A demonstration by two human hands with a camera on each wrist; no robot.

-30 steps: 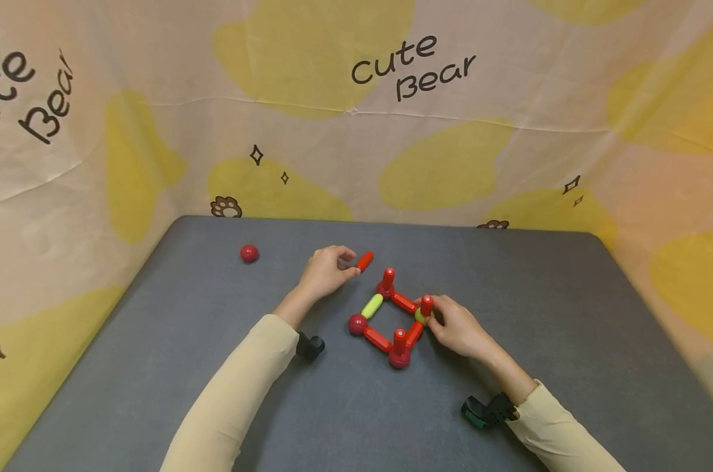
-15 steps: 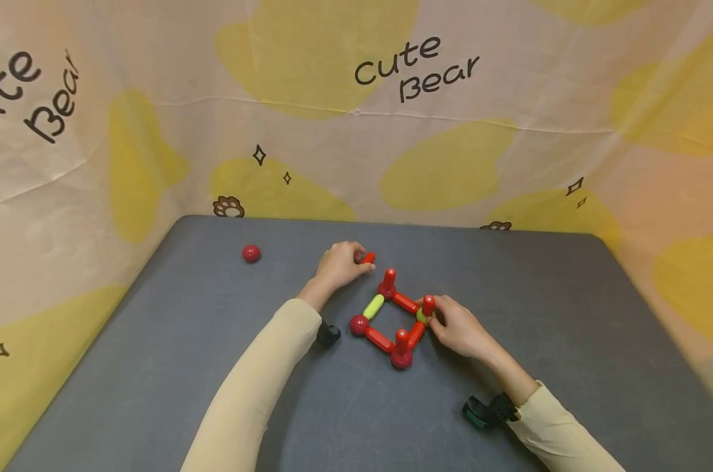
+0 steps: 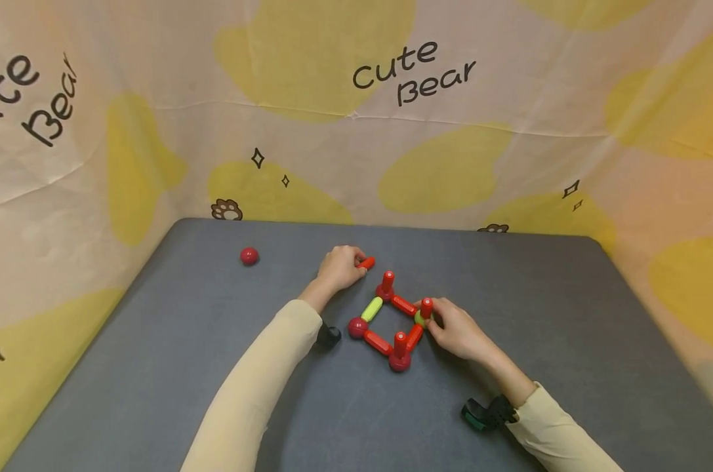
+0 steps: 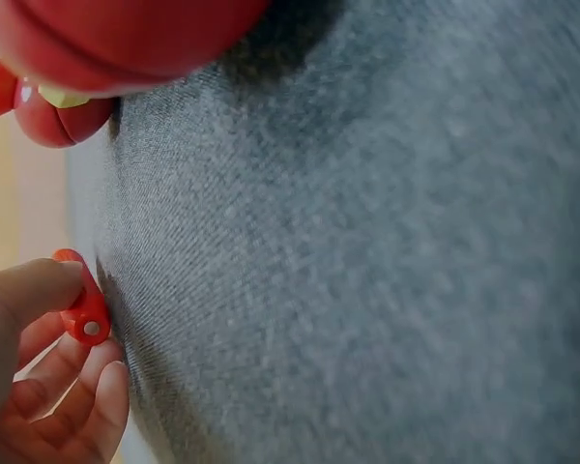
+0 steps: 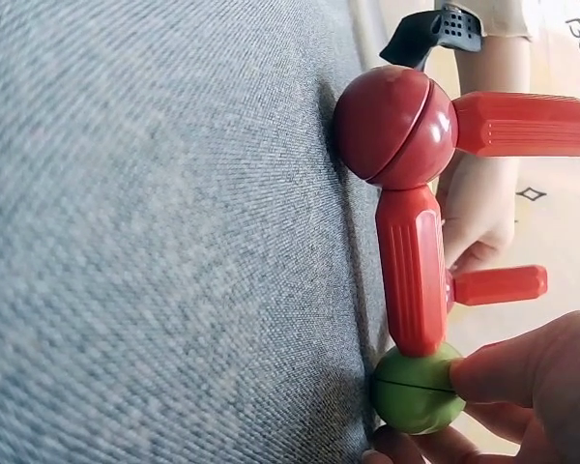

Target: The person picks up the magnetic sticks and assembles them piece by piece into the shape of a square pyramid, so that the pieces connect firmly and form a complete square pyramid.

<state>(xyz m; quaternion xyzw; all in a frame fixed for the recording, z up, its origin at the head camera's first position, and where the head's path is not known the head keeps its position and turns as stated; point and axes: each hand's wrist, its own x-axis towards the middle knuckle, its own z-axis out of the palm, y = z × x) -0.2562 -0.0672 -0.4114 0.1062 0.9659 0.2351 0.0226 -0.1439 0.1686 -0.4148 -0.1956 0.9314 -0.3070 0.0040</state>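
Note:
My left hand point(image 3: 338, 269) pinches a loose red magnetic rod point(image 4: 87, 307) between thumb and fingers, low over the mat behind the frame. My right hand point(image 3: 458, 329) grips the green ball point(image 5: 418, 389) at the right corner of a four-sided frame of balls and rods. Three sides of that frame are red rods point(image 3: 378, 342); the back-left side is a yellow-green rod point(image 3: 372, 309). Red balls form the left corner point(image 3: 358, 327), the front corner point(image 3: 399, 362) and the back corner. Upright red rods stand on the front, back and green balls; the left ball bears none.
A separate red ball point(image 3: 249, 256) lies at the back left of the dark grey table point(image 3: 155, 367). Behind the table hangs a printed cloth point(image 3: 309, 78) with yellow patches. Both wrists wear black camera mounts point(image 3: 488, 414).
My left hand has moved right and its fingers have closed round the loose red rod, which now lies at a flatter angle. The right hand stays on the green ball.

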